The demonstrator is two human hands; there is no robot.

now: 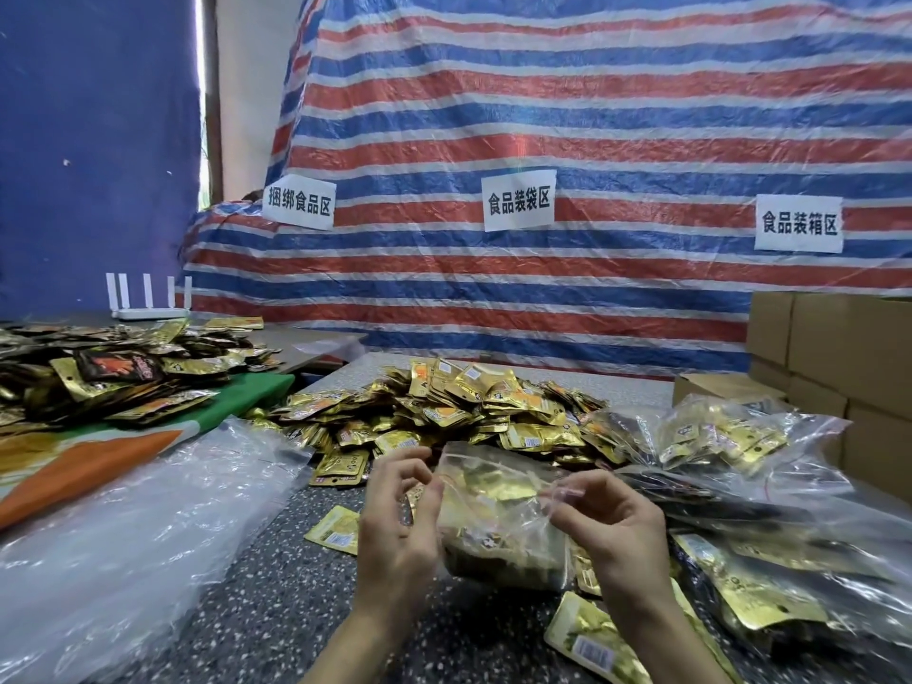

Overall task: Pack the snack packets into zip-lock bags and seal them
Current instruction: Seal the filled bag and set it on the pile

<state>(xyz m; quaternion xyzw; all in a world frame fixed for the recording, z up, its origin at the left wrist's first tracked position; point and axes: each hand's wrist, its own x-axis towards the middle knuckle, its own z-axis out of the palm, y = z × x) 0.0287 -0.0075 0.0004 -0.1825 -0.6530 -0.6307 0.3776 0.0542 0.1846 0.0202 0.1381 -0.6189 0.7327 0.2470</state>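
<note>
I am working at a speckled table (296,560), and the only bare stretch is lying in front of my left forearm, running back toward the heap of gold snack packets (469,407) that is filling the middle. On my left a slack spread of clear plastic (148,510) is covering the table's near edge. On my right, filled bags (740,436) are crowding in close beside my right wrist, and stacked cardboard boxes (839,348) are closing off the far right. A striped tarp (543,140) is hanging straight behind the heap. One loose packet (335,528) is lying just beside my left hand (399,525).

Between my hands I am holding up a zip-lock bag (493,510) with gold packets inside; its lower end is sagging toward the table. My right hand (607,525) is pinching the bag's top edge between thumb and forefinger, the other fingers curling underneath. My left hand is sitting at the bag's left top corner with its fingers half curled and spread; the fingertips are blurring against the plastic, so I cannot tell whether they are gripping it or only touching it.
</note>
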